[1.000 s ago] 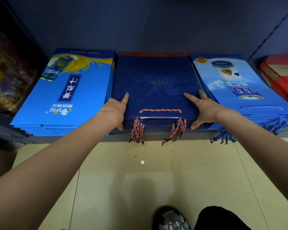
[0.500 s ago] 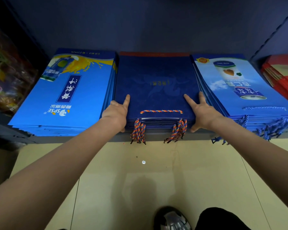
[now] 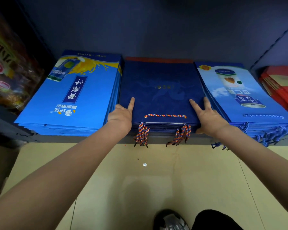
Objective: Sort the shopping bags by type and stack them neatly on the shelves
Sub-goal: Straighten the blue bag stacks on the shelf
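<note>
Three stacks of flat paper bags lie side by side on a low shelf. The middle stack of dark navy bags (image 3: 160, 90) has multicoloured rope handles hanging over the shelf's front edge. My left hand (image 3: 122, 117) presses against its left front corner, forefinger straight along the top. My right hand (image 3: 208, 116) presses the right front corner with two fingers stretched out on top. A bright blue stack with a juice picture (image 3: 73, 97) lies to the left. A light blue stack with an almond drink can (image 3: 239, 97) lies to the right.
Red bags (image 3: 283, 87) are stacked at the far right on the neighbouring shelf section. Snack packets (image 3: 8, 68) fill the shelving at the left. Beige floor tiles (image 3: 140, 180) lie below, with my shoe (image 3: 170, 221) at the bottom.
Both hands have slid slightly forward along the sides of the navy stack, and the stack sits squarer between its neighbours. The right stack's hanging handles have shifted a little.
</note>
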The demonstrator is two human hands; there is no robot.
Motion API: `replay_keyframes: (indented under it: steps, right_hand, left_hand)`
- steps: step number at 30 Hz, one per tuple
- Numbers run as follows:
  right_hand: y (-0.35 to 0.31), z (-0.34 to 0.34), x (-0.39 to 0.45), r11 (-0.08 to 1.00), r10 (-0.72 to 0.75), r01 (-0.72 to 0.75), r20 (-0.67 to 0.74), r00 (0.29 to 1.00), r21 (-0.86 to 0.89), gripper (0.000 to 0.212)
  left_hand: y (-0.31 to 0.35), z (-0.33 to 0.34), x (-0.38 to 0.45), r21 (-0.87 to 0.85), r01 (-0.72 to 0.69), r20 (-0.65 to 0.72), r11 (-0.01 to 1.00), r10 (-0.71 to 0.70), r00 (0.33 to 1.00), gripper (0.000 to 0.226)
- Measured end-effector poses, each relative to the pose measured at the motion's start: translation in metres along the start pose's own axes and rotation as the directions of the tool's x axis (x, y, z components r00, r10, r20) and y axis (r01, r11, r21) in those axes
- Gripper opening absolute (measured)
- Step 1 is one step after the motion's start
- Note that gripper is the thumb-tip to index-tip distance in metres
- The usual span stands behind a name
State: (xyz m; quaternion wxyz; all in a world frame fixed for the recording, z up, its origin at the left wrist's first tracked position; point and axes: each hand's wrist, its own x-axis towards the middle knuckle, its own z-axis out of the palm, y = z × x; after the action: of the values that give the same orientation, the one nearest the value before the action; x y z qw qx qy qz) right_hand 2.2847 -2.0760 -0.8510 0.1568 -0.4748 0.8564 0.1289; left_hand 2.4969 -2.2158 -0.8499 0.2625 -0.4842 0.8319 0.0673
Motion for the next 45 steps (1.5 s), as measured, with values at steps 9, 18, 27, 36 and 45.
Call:
replay_keyframes:
  steps: [9, 18, 27, 36, 45]
  right_hand:
    - [-0.013, -0.007, -0.010, 0.994, 0.048, -0.051, 0.041, 0.998, 0.096, 0.112]
    - [-0.032, 0.009, -0.038, 0.999, 0.031, -0.031, -0.066, 0.997, 0.009, 0.082]
    - [-0.140, -0.049, -0.067, 0.813, -0.388, 0.407, -0.133, 0.912, 0.416, 0.078]
    - [-0.275, -0.038, -0.045, 0.840, -0.371, 0.299, 0.076, 0.926, 0.454, 0.106]
    - [-0.278, -0.050, -0.017, 0.931, -0.259, 0.182, 0.224, 0.939, 0.316, 0.114]
  left_hand:
    - [-0.003, 0.002, -0.009, -0.007, -0.020, -0.086, 1.000, 0.020, 0.996, 0.103]
    - [0.012, 0.007, -0.039, 0.049, -0.107, -0.204, 0.993, 0.115, 0.972, 0.076]
    - [-0.128, 0.001, -0.053, -0.221, -0.184, -0.284, 0.958, 0.117, 0.952, 0.109]
    - [-0.237, 0.010, -0.010, -0.207, 0.079, 0.043, 0.975, -0.072, 0.996, 0.134]
    - [-0.246, 0.019, 0.002, -0.389, 0.077, 0.156, 0.918, -0.017, 0.988, 0.132]
